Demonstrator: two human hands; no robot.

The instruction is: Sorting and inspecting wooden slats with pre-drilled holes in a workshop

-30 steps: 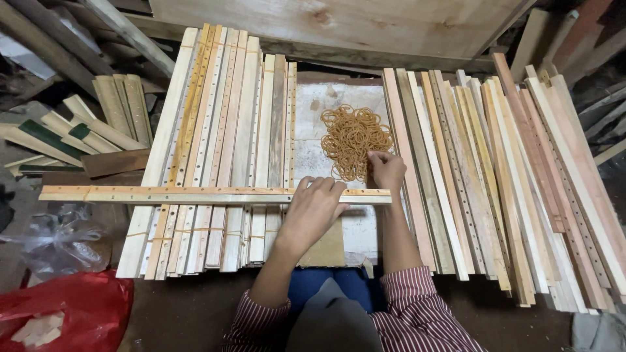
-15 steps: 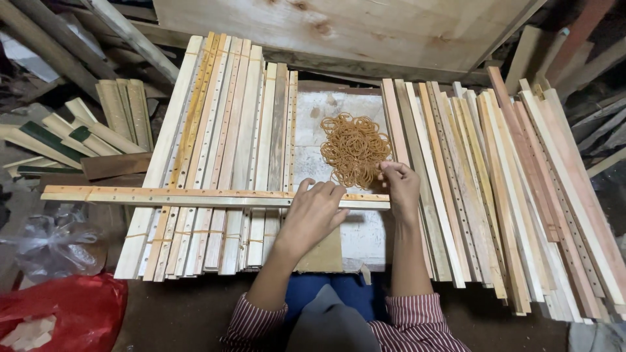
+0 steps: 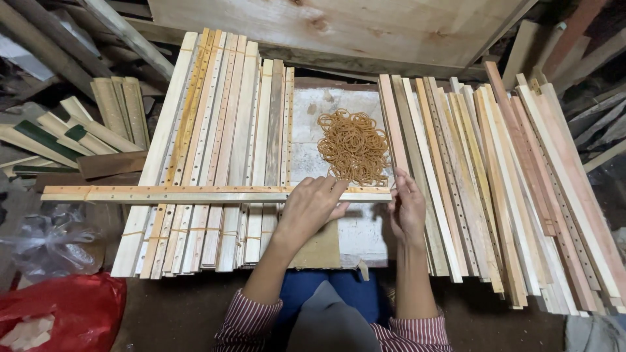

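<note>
Left hand: the left hand [image 3: 313,208] is lying palm down on a long wooden strip [image 3: 176,193], fingers curled over its near edge and pressing it, close to the strip's right end.
Right hand: the right hand [image 3: 407,208] is standing on edge at the right end of the same strip, fingers loosely curved and touching the tip; whether it is actually pinching the wood I cannot tell.
Strip: it is lying crosswise, reaching far out to the left of both hands, and it is showing a row of small holes.
Rubber bands: a loose heap of tan rubber bands [image 3: 352,146] is sitting just beyond the hands, on a pale board [image 3: 306,124].
Left stack: a row of strips [image 3: 215,143] is lying lengthwise under the crosswise strip, left of the left hand.
Right stack: a wider row of strips [image 3: 495,182] is fanning out just right of the right hand.
Bags: a clear plastic bag [image 3: 52,241] and a red bag [image 3: 65,313] are sitting far left of the left hand, nearer the person.
</note>
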